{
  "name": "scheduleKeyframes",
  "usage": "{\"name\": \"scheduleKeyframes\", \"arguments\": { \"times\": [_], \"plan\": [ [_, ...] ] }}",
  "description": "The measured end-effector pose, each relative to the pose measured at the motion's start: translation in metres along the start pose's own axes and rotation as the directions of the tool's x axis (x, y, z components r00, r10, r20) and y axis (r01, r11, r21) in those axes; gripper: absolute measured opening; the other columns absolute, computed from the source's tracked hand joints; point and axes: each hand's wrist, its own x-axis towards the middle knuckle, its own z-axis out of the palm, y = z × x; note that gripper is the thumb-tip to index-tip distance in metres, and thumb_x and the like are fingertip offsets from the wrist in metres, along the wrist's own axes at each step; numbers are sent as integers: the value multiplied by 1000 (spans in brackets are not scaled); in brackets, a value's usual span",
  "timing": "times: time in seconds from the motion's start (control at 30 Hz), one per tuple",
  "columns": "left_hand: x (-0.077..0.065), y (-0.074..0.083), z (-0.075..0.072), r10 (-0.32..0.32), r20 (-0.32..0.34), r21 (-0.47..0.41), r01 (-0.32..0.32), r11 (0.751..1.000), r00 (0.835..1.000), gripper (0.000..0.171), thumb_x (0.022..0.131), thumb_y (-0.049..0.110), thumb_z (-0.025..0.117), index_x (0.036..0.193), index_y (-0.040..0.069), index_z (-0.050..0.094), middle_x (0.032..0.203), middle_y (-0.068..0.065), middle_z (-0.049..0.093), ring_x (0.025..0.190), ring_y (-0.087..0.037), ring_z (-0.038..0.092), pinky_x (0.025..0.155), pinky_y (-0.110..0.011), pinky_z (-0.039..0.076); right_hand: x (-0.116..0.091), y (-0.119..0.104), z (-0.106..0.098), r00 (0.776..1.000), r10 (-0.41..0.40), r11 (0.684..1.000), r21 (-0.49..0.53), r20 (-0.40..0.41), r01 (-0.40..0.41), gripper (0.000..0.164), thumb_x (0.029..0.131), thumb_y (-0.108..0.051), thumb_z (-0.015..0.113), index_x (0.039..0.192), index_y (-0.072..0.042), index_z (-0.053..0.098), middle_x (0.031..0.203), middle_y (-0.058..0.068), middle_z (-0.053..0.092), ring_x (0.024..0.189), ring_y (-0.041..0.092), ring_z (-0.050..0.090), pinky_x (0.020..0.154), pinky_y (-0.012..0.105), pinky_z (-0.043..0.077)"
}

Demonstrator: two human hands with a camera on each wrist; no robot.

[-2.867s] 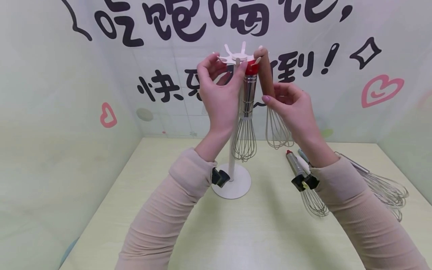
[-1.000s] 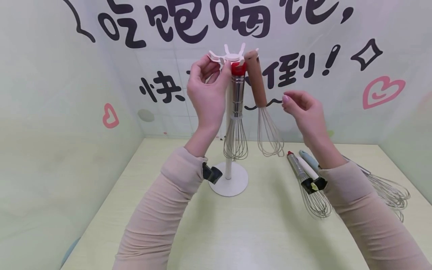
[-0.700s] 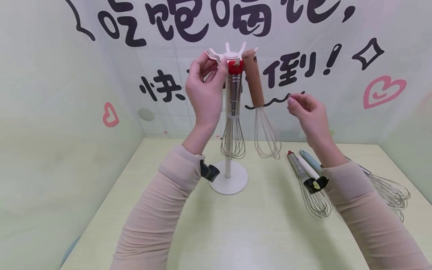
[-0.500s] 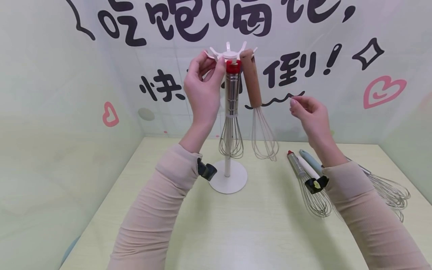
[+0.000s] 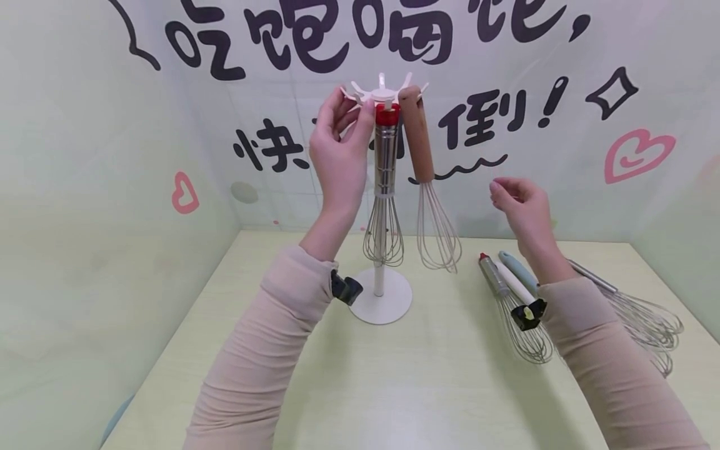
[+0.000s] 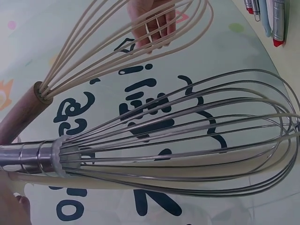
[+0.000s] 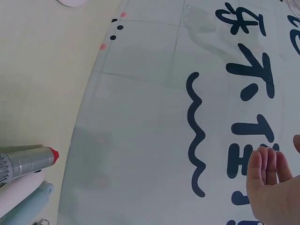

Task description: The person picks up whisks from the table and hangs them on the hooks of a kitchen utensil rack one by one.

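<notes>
My left hand [image 5: 342, 140] pinches the left edge of the white hook top [image 5: 384, 94] of an upright rack. On a front hook hangs a whisk with a steel handle and red end cap [image 5: 385, 150]. Just right of it, a whisk with a brown wooden handle [image 5: 418, 134] hangs at a slant. Their wire loops fill the left wrist view, the steel whisk [image 6: 178, 140] nearer and the wooden-handled one [image 6: 23, 110] behind. My right hand [image 5: 525, 206] is in the air to the right, fingers loosely bent, holding nothing; its bent fingers [image 7: 267, 166] show in the right wrist view.
The rack's round white base [image 5: 394, 306] stands on the pale table. At the right lie more whisks: a red-tipped steel one [image 5: 495, 275], a white-handled one [image 5: 514, 279], a light blue handle [image 5: 517, 267] and steel wire loops [image 5: 647, 319]. A printed wall sheet rises behind.
My right hand has let go of the wooden-handled whisk, which now hangs from the rack, and has moved right and down. The rack top has turned and shifted slightly left with my left hand.
</notes>
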Motion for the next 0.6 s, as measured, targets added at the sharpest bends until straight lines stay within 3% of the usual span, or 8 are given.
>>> {"name": "scheduleKeyframes", "arguments": {
  "times": [0.17, 0.37, 0.6],
  "plan": [
    [-3, -2, 1, 22, -51, -27, -23, 999, 998, 54, 88, 13, 66, 136, 2, 45, 130, -12, 54, 116, -16, 56, 99, -16, 48, 1, 18, -2, 999, 35, 998, -51, 7, -35, 53, 95, -39, 54, 133, -2, 50, 92, -20, 55, 86, -5, 55, 84, 6, 48],
    [-10, -4, 4, 156, -64, -25, -158, 987, 986, 44, 89, 13, 64, 126, -5, 50, 122, -14, 55, 113, -14, 55, 99, -17, 48, -2, 39, -5, 997, 67, 992, -107, 27, -63, 53, 96, -39, 51, 134, -1, 49, 90, -22, 53, 86, -6, 53, 86, 12, 47],
    [-15, 0, 9, 153, -26, -33, -153, 988, 988, 45, 86, 12, 67, 124, -4, 50, 121, -16, 54, 112, -14, 55, 102, -19, 47, -6, 58, -7, 997, 77, 984, -159, 11, -74, 55, 97, -39, 50, 134, 1, 48, 92, -20, 50, 85, -6, 48, 80, 14, 42]
  ]
}}
